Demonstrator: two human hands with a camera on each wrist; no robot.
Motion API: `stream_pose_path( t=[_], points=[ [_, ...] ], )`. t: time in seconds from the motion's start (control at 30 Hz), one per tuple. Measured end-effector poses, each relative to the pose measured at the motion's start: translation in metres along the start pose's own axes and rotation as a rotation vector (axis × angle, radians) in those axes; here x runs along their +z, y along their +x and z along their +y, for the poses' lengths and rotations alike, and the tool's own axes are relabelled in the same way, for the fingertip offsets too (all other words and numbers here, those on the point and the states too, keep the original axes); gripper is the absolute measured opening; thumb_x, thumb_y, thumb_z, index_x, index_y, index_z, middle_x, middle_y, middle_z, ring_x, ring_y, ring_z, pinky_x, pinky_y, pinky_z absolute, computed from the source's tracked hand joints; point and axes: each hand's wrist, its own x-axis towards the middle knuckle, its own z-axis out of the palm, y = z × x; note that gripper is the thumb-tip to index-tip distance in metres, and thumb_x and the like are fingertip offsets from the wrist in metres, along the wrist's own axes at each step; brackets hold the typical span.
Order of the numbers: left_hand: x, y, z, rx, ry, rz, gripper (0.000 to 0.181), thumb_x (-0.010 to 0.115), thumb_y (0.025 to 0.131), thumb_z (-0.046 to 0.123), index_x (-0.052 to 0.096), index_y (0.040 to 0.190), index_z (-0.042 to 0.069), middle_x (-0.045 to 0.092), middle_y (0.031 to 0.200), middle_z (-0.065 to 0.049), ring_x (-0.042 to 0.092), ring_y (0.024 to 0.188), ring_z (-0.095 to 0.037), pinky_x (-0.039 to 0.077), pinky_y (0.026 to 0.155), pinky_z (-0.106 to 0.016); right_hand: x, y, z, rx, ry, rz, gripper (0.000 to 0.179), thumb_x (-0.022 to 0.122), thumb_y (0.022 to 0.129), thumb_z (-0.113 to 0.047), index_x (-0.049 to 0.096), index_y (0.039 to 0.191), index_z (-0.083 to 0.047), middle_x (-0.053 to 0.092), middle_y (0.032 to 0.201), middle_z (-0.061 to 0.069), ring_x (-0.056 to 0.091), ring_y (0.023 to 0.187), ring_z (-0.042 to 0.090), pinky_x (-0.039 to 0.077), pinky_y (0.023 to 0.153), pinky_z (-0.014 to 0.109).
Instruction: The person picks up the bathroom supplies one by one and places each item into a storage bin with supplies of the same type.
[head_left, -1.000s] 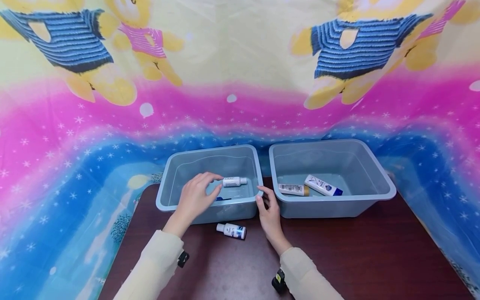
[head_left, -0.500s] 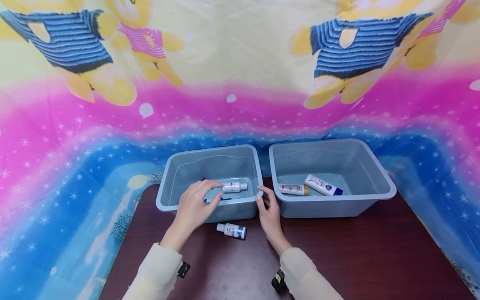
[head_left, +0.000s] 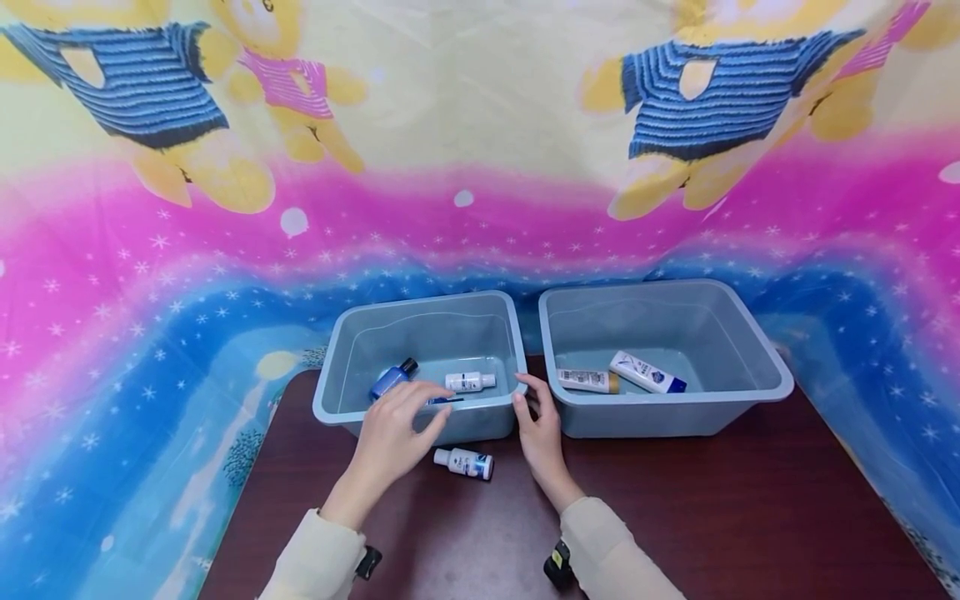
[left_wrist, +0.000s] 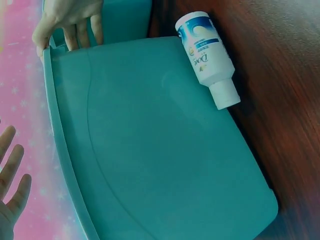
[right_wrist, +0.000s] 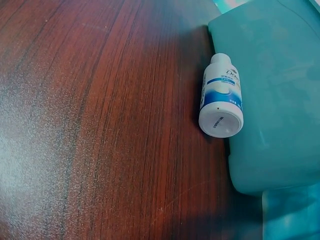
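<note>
My left hand point(head_left: 393, 425) hovers over the front rim of the left grey-blue bin point(head_left: 420, 307), fingers loosely bent and holding nothing. In the left wrist view its fingers point(left_wrist: 11, 165) are spread beside the rim. Inside that bin lie a white bottle point(head_left: 467, 382) and a blue bottle point(head_left: 390, 379) with a black cap; a dark blue item point(head_left: 448, 401) is partly hidden by the front wall. My right hand point(head_left: 542, 425) grips the bin's front right corner, thumb and fingers at the rim. On the table before the bin, a white-and-blue Dove bottle point(head_left: 465, 463) lies on its side.
A second grey-blue bin point(head_left: 667, 403) stands to the right, holding a white tube with a gold cap point(head_left: 585, 380) and a white bottle with a blue cap point(head_left: 643, 372). The dark wooden table point(head_left: 735, 500) carries both bins. A printed cloth point(head_left: 480, 208) hangs behind.
The white bottle near my left fingertips has come to lie lower in the left bin. My left hand has drawn slightly back, uncovering the blue bottle. My right hand stays at the corner.
</note>
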Motion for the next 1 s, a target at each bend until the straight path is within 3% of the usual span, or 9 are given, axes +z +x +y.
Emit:
stream_pose_path(
  t=[0.23,0.53,0.63,0.87,1.0],
  points=[
    [0.004,-0.008,0.001,0.043,-0.007,-0.003,0.023,0.069,0.083,0.024,0.067,0.106,0.022,0.064,0.104,0.009,0.058,0.098,-0.01,0.05,0.08,-0.033,0.001,0.001,0.016,0.031,-0.016,0.004,0.032,0.051,0.096,-0.019,0.052,0.128,-0.013,0.049,0.13,0.002,0.042,0.122,0.017,0.032,0.099,0.054],
    [0.014,-0.024,0.0,0.052,-0.006,-0.043,0.021,0.066,0.086,0.028,0.066,0.106,0.023,0.063,0.106,0.009,0.058,0.101,-0.01,0.049,0.085,-0.036,-0.001,-0.002,-0.016,0.017,-0.015,-0.016,0.033,0.05,0.096,-0.013,0.051,0.127,-0.003,0.049,0.128,0.012,0.043,0.121,0.026,0.033,0.098,0.054],
    [0.02,-0.029,-0.001,0.041,-0.006,-0.048,0.021,0.065,0.086,0.029,0.066,0.106,0.024,0.063,0.106,0.01,0.058,0.101,-0.01,0.048,0.086,-0.035,-0.001,-0.003,-0.018,0.023,-0.014,-0.013,0.032,0.051,0.096,-0.013,0.051,0.127,-0.005,0.049,0.129,0.012,0.043,0.121,0.026,0.032,0.099,0.054],
    [0.032,-0.043,-0.003,-0.006,-0.006,-0.068,0.019,0.066,0.085,0.028,0.066,0.103,0.027,0.061,0.103,0.017,0.055,0.095,-0.002,0.049,0.08,-0.028,0.001,0.0,0.018,0.007,-0.03,0.017,0.03,0.051,0.096,-0.025,0.053,0.126,-0.019,0.05,0.127,-0.002,0.044,0.119,0.014,0.035,0.098,0.047],
    [0.039,-0.05,-0.007,0.004,-0.037,-0.06,0.019,0.067,0.084,0.026,0.066,0.102,0.027,0.06,0.102,0.019,0.054,0.094,0.001,0.048,0.077,-0.025,0.002,0.0,0.019,0.004,-0.035,0.018,0.03,0.05,0.097,-0.024,0.053,0.126,-0.021,0.051,0.127,-0.002,0.044,0.119,0.016,0.035,0.098,0.047]
  ],
)
